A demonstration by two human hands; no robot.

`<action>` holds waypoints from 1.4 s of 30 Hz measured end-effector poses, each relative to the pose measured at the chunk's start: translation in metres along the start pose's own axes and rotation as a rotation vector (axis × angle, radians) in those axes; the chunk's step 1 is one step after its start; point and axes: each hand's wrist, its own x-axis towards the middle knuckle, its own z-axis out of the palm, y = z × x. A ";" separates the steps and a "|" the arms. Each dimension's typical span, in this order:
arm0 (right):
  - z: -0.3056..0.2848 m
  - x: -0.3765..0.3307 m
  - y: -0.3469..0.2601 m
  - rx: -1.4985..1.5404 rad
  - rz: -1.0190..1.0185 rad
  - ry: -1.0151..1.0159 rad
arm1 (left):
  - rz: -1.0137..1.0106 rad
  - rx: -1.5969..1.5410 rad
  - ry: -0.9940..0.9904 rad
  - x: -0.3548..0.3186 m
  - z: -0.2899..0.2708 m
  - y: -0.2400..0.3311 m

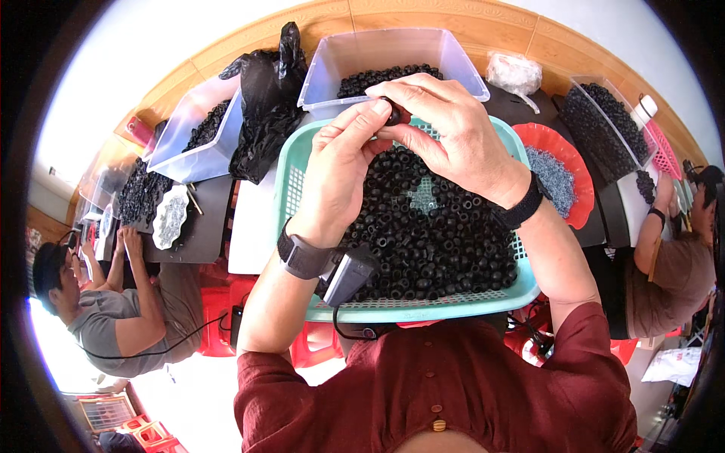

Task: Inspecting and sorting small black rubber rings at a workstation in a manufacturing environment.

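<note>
Above a teal plastic basket (287, 181), my two hands meet at a small round black part (393, 113). My left hand (341, 155) pinches it between thumb and fingers. The fingertips of my right hand (464, 128) close on the same part from the other side, hiding much of it. Many loose black parts, rounded and hollow with open ends, fill the basket (430, 253). Bare mesh shows in a small patch amid them. To the right of the basket, a red scalloped plate (581, 200) bears a heap of tiny grey-blue pieces (550, 181).
Behind the basket stands a clear bin (321, 79) of black parts, beside a black plastic bag (264, 113). More bins (170, 162) sit left and right (604, 143). Co-workers sit at the left (121, 317) and right (672, 279). A white dish (170, 219) lies far left.
</note>
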 end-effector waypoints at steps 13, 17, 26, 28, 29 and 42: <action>-0.023 0.016 -0.020 1.337 1.116 -0.362 | 0.335 0.283 0.103 -0.005 0.013 0.008; -0.024 0.014 -0.026 1.395 1.183 -0.355 | 0.321 0.398 0.052 -0.007 0.012 0.003; -0.016 0.001 -0.024 1.455 1.266 -0.207 | 0.471 0.618 0.058 -0.005 0.014 -0.012; -0.016 -0.001 -0.022 1.460 1.274 -0.192 | 0.464 0.662 0.064 -0.006 0.016 -0.012; -0.016 -0.002 -0.021 1.465 1.280 -0.179 | 0.413 0.634 0.077 -0.006 0.017 -0.012; -0.006 -0.005 -0.033 1.437 1.325 -0.129 | 0.407 0.835 0.103 -0.014 0.018 -0.001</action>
